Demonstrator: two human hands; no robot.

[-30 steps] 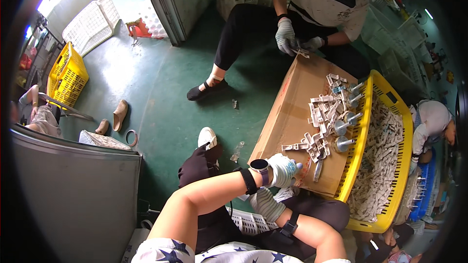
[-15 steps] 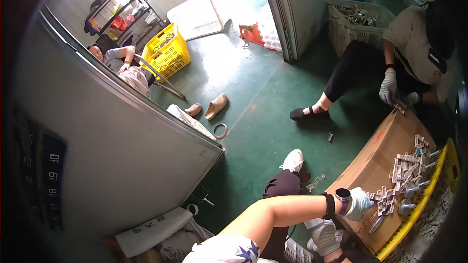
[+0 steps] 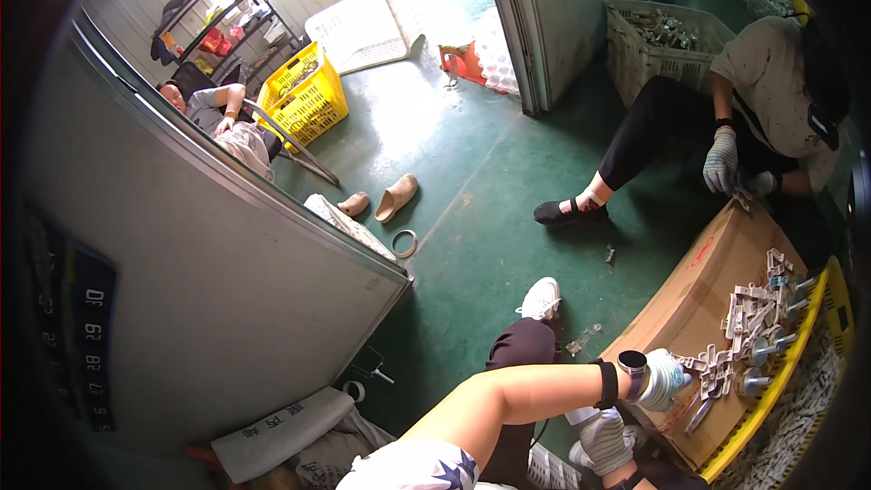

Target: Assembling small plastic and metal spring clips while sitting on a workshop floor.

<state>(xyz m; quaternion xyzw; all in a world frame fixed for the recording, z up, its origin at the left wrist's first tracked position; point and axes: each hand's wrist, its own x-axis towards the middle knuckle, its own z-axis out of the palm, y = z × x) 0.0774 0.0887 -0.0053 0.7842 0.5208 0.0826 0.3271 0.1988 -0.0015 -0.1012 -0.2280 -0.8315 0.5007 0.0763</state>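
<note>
My left hand [image 3: 665,379], in a striped glove below a round watch, reaches over the cardboard box [image 3: 671,299] at the lower right. Its fingers are curled together beside a pile of pale plastic clip-like parts [image 3: 748,313]; whatever they pinch is hidden. Lower and nearer to me, my right hand [image 3: 605,443] is closed, also in a striped glove. Its fingertips are hard to see, and I cannot make out what is in them. Several clear cup-like pieces with pins [image 3: 755,383] lie along the box's right side.
A yellow crate [image 3: 780,390] of pale parts adjoins the box. Across it, a co-worker's gloved hand [image 3: 721,161] handles a small part. A wall panel [image 3: 218,245] stands at left. Beyond are clogs [image 3: 396,198], a tape roll [image 3: 405,243] and another yellow crate [image 3: 313,113].
The whole view has shifted slightly. My left hand stays by the pile, its fingers drawn back a little from the parts. My right hand keeps nearly the same place.
</note>
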